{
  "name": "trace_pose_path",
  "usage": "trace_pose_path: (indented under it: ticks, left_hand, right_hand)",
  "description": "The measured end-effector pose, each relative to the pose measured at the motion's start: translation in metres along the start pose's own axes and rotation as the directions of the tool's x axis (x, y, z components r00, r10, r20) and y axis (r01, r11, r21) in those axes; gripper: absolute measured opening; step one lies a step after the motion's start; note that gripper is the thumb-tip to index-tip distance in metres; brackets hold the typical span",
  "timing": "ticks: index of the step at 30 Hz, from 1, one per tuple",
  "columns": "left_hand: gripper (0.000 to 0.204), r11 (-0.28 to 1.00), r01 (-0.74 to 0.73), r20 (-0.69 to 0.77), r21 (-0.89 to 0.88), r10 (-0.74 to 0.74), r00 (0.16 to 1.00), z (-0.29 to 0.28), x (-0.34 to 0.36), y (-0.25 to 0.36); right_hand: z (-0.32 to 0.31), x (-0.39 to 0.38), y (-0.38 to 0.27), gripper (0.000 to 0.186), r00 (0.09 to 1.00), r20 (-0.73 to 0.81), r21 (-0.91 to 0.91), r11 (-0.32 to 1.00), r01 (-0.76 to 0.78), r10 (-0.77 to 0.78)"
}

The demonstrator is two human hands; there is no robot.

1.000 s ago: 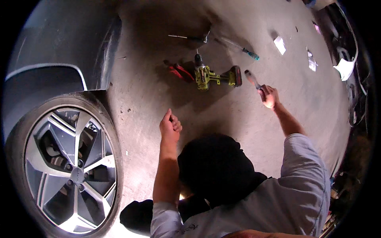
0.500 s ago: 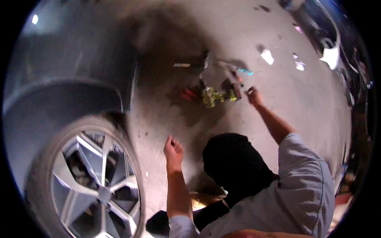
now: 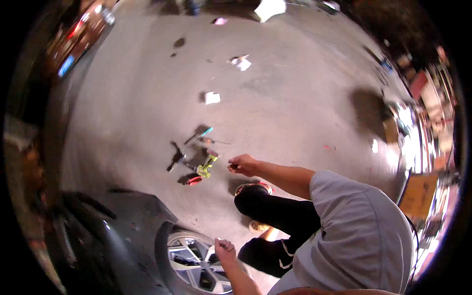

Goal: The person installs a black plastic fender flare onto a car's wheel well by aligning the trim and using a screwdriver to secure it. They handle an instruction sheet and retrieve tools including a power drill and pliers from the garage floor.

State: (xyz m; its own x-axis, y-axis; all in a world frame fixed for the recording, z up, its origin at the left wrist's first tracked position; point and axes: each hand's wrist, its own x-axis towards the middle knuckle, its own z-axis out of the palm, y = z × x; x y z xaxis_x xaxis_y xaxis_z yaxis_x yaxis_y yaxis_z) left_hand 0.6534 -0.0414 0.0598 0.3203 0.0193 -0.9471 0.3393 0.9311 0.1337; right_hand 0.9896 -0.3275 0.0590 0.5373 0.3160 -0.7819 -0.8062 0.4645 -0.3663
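Observation:
My left hand (image 3: 225, 247) is closed in front of the spoked wheel (image 3: 189, 241) of a dark car; whatever its fingers may hold is too small to make out. My right hand (image 3: 242, 164) is stretched ahead over the floor with the fingers curled in, their contents hidden. Just left of it lies a yellow-green and black power tool (image 3: 204, 168), apart from the hand. Around that tool are a red piece (image 3: 194, 181), a dark bar-like tool (image 3: 176, 156) and a teal-handled tool (image 3: 207, 132).
The dark car's body (image 3: 128, 231) stands at the lower left. White scraps (image 3: 212, 98) and a pink scrap (image 3: 220, 21) lie farther off on the concrete floor (image 3: 285, 98). Along the right are a yellow-brown box (image 3: 418, 195) and cluttered shelves. Another vehicle (image 3: 78, 34) is at the far left.
My view has swung to the right, so the car and wheel now sit lower and the tools farther left. Both hands stay closed; my right forearm now points leftward.

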Motion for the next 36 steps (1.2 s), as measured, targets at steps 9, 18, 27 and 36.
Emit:
trace_pose_path:
  ticks: [9, 18, 27, 36]
  left_hand:
    - [0.037, 0.904, 0.117, 0.343, 0.411, -0.272, 0.899, 0.258, -0.153, -0.009]
    - [0.029, 0.541, -0.070, 0.297, 0.838, -0.345, 0.891, 0.480, -0.223, -0.278]
    - [0.034, 0.037, 0.184, -0.084, 0.982, -0.788, 0.610, 0.588, -0.248, -0.714]
    - [0.035, -0.256, 0.131, -0.287, 0.958, -0.832, 0.475, 0.637, -0.333, -1.009]
  right_hand:
    - [-0.215, -0.309, -0.039, 0.025, 0.847, -0.519, 0.358, 0.872, 0.333, -0.111]
    - [-0.432, -0.653, -0.068, 0.041, 0.594, -0.663, 0.637, 0.075, 0.768, -0.455]
    - [-0.574, -0.864, -0.041, 0.020, 0.222, -0.888, 0.361, -0.312, 0.879, -0.402]
    - [-0.617, -0.964, -0.009, 0.028, -0.003, -0.985, 0.094, -0.556, 0.826, -0.173]
